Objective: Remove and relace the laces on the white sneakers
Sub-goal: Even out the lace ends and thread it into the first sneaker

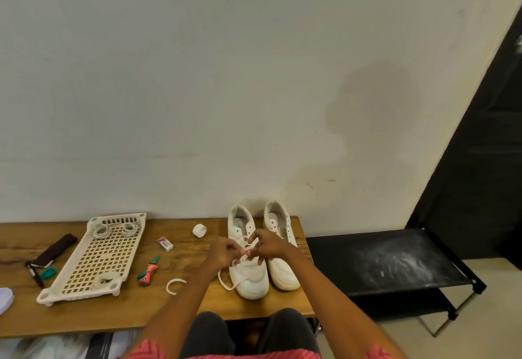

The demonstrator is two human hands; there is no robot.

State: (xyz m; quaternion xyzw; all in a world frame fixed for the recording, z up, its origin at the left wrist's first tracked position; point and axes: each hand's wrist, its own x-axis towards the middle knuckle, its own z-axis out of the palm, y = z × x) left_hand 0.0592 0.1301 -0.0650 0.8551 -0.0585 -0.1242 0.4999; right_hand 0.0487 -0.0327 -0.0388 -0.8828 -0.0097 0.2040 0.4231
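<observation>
1. Both hands, left hand (223,252) and right hand (268,247), pinch the lace (226,281) over the left sneaker (248,274), at the desk's (169,307) right end.
2. Looks like mid-relacing; the right sneaker (282,268) is laceless. Next: feed the tip through an eyelet.

Two white sneakers (261,248) stand side by side on the wooden table (197,310), toes at six o'clock. Over the left shoe, the left hand (221,251) and right hand (269,245) pinch its lace (230,281). A perforated tray (93,257) lies at nine o'clock.
</observation>
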